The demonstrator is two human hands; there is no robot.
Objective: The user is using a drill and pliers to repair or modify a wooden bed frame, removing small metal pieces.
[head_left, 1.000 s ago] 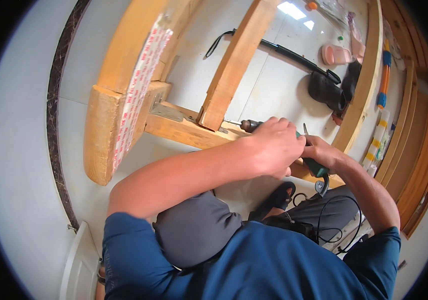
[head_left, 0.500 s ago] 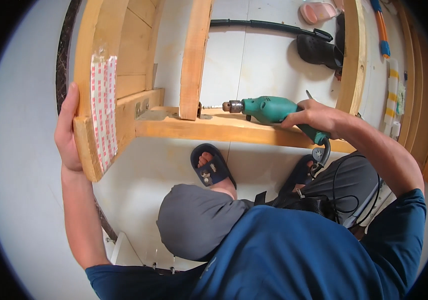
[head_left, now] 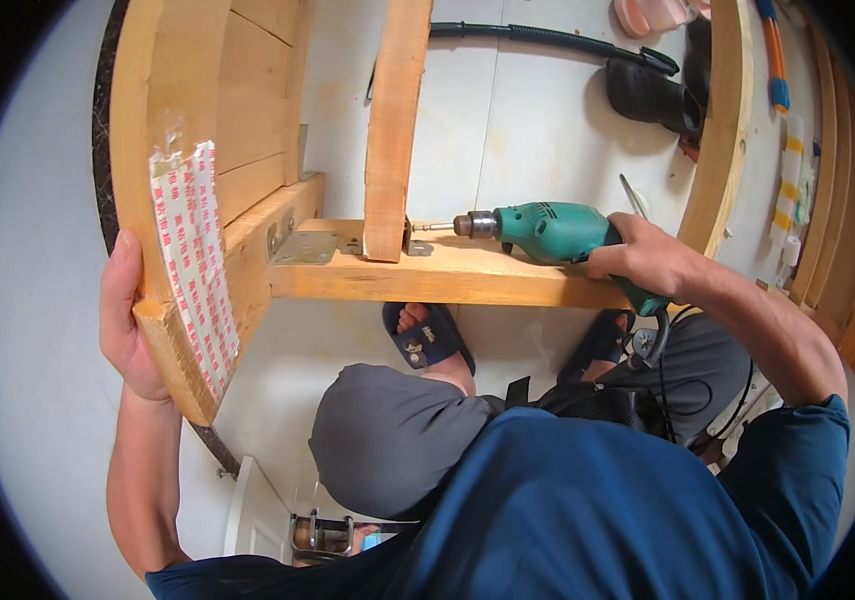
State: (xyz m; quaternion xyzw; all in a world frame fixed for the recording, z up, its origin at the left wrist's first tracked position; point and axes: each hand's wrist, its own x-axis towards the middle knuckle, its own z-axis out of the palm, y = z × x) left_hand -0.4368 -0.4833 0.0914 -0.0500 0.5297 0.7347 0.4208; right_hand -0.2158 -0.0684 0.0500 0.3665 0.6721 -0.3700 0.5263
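Much pale tiled floor (head_left: 458, 130) to record below a wooden rail (head_left: 428, 285), with a green, metal-chucked drill (head_left: 556, 232) over that rail's far edge, clenched in right hand (head_left: 648, 258), pointing left toward the post (head_left: 394, 130), long axis near-parallel to rail, and left hand (head_left: 130, 325) against left edge of end board (head_left: 136, 180), closure indeterminable.

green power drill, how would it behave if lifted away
The green power drill is probably fairly heavy, given its bulky housing and metal chuck. The housing looks hard, so should stay stiff in the right hand. The dark cord below that hand looks bendable and may tug.
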